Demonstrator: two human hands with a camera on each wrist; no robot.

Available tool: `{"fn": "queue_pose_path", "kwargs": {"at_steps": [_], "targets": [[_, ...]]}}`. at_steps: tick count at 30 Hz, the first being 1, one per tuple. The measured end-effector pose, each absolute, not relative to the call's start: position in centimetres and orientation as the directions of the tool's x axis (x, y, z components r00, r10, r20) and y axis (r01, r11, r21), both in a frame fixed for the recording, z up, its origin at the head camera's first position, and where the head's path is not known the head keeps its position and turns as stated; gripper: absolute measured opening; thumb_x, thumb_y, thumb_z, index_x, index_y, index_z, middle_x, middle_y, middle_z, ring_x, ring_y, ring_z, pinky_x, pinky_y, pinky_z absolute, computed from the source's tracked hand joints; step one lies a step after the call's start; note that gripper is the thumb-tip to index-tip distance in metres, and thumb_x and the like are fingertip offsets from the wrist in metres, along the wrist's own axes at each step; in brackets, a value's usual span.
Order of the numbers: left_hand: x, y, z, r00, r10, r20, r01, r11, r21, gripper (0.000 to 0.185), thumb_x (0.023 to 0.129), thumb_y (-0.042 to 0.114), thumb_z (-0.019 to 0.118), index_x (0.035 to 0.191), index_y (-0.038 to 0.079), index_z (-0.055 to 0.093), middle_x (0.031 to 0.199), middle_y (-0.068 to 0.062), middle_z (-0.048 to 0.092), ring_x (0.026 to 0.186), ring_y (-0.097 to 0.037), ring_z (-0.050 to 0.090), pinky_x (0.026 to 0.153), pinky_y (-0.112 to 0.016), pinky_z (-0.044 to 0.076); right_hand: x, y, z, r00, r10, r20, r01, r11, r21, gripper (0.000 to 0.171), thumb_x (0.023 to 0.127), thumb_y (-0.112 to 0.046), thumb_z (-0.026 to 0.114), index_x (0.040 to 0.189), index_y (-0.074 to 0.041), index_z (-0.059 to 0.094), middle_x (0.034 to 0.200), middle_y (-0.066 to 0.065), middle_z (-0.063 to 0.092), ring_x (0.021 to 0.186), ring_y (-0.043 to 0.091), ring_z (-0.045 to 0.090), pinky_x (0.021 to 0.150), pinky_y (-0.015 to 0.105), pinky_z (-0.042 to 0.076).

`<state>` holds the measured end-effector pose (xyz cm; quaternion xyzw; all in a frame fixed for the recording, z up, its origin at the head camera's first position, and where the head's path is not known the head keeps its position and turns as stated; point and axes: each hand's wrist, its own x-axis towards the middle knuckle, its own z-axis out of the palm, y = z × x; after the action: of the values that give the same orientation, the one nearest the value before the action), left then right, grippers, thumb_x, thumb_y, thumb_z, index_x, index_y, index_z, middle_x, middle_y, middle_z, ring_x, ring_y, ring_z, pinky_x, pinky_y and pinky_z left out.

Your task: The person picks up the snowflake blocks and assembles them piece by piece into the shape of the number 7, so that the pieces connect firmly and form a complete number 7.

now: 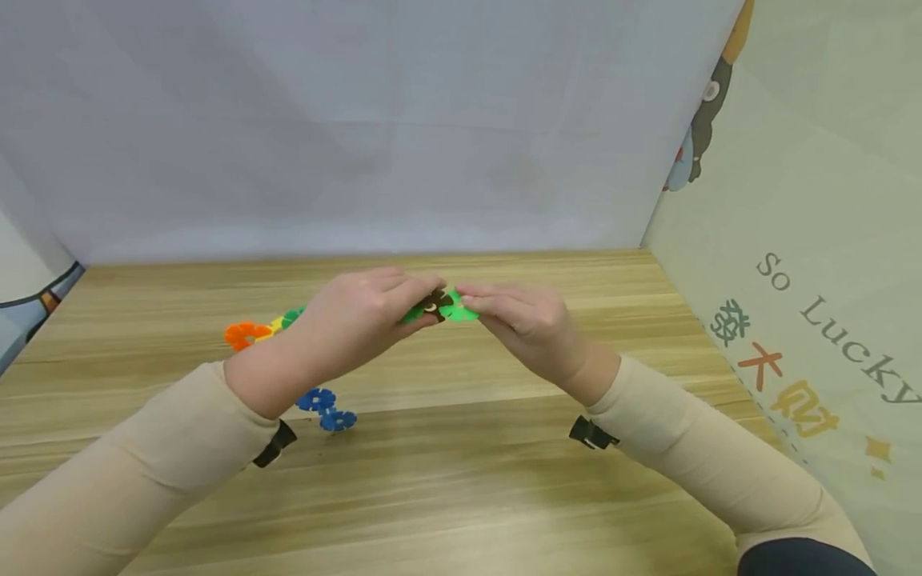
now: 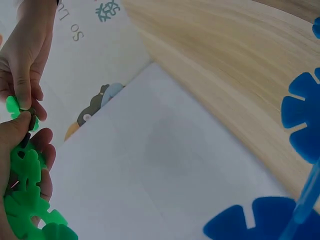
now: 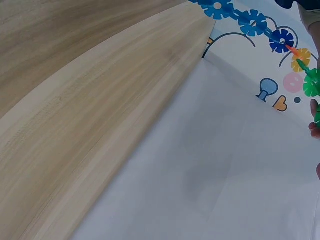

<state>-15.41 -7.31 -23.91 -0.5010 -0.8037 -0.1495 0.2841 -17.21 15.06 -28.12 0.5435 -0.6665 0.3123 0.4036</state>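
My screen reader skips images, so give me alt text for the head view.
Two hands meet over a wooden table, the left hand and right hand pinching green snowflake pieces. Orange and blue pieces trail behind the left wrist.

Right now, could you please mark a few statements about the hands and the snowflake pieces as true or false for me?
1. Both hands meet on green pieces. True.
2. The left hand lies flat on the table. False: it is raised, pinching the chain of pieces.
3. An orange piece sits at the chain's far left end. True.
4. The blue pieces are held by the right hand. False: they are below the left wrist.
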Motion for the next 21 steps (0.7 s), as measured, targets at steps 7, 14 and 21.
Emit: {"fn": "queue_pose_path", "kwargs": {"at_steps": [7, 14, 21], "targets": [[-15.28, -7.58, -23.8, -0.357, 0.71, 0.606, 0.894, 0.449, 0.001, 0.027, 0.08, 0.016, 0.075, 0.1, 0.006, 0.061, 0.084, -0.001, 0.066, 0.073, -0.014, 0.063, 0.061, -0.025, 0.051, -16.94, 14.53, -27.95, -0.089, -0.459, 0.884, -0.978, 0.208, 0.01, 0.017, 0.092, -0.005, 0.057, 0.092, 0.008, 0.068, 0.094, 0.02, 0.068, 0.084, 0.029, 0.068, 0.075, 0.028, 0.054], [-14.92, -7.79, -23.87, -0.394, 0.714, 0.579, 0.89, 0.454, 0.046, 0.025, 0.079, 0.015, 0.075, 0.099, 0.006, 0.061, 0.083, -0.001, 0.065, 0.07, -0.013, 0.062, 0.059, -0.025, 0.05, -16.64, 14.14, -28.21, -0.097, -0.46, 0.883, -0.98, 0.198, -0.004, 0.012, 0.089, -0.002, 0.061, 0.09, 0.007, 0.068, 0.092, 0.02, 0.068, 0.084, 0.029, 0.068, 0.076, 0.029, 0.054], [-14.8, -7.37, -23.53, -0.475, 0.738, 0.478, 0.868, 0.483, 0.116, 0.023, 0.081, 0.019, 0.073, 0.097, 0.009, 0.061, 0.085, 0.002, 0.066, 0.071, -0.011, 0.061, 0.059, -0.025, 0.049, -16.53, 14.53, -28.32, -0.172, -0.487, 0.856, -0.976, 0.203, -0.081, 0.007, 0.083, 0.004, 0.066, 0.09, 0.006, 0.068, 0.092, 0.018, 0.069, 0.082, 0.028, 0.068, 0.075, 0.027, 0.054]]}}
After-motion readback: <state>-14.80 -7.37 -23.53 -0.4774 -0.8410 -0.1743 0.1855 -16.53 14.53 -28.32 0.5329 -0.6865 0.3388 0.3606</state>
